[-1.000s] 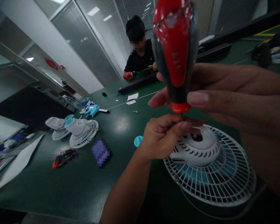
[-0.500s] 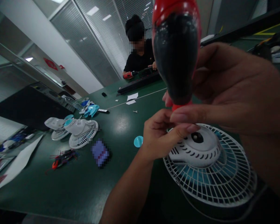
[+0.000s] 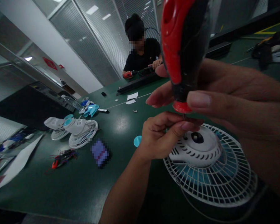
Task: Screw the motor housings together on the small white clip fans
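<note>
While green tabletop [image 3: 86,183] runs left from the fan [image 3: 202,154] to a straight near edge, the right hand [image 3: 233,96] has fingers and thumb spread round a glossy screwdriver [image 3: 188,53], and the left hand [image 3: 160,137] pinches its thin metal shaft, pretty much upright by the fan's smooth slotted back

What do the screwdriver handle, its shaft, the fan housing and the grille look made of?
Screwdriver handle: probably hard plastic, smooth red with small highlights; the black part may be rubbery.
Shaft: likely metal, thin and greyish, though little shows.
Fan housing: probably moulded plastic, satin white with neat slots.
Grille: thin white ribs; plastic or coated metal, can't tell.
</note>
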